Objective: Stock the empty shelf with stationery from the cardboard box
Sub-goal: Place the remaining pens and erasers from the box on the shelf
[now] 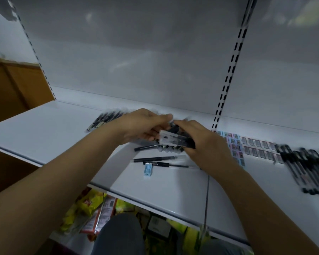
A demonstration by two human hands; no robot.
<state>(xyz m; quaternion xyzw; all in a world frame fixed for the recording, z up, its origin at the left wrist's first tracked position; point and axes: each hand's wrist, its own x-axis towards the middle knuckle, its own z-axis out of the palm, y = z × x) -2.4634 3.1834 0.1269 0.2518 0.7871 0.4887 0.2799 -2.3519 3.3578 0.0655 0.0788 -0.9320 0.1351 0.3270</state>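
Dim cool light; motion blur; wide-angle edge bending.

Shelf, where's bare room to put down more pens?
The shelf is bare at its left end, left of the pen row, and along the front edge below the sharpener. It is crowded around both hands and rightward, with loose pens, cards and more pens.

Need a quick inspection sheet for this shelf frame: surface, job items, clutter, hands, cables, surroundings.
Surface: white shelf, partly stocked.
Job's things: pen bundle held over the shelf; pen row at right; pen group at left; eraser rows.
Clutter: three loose pens; blue sharpener.
Grippers: left hand and right hand both grip the bundle.
Cables: nothing seen.
Surroundings: snack packets below; brown panel at left.
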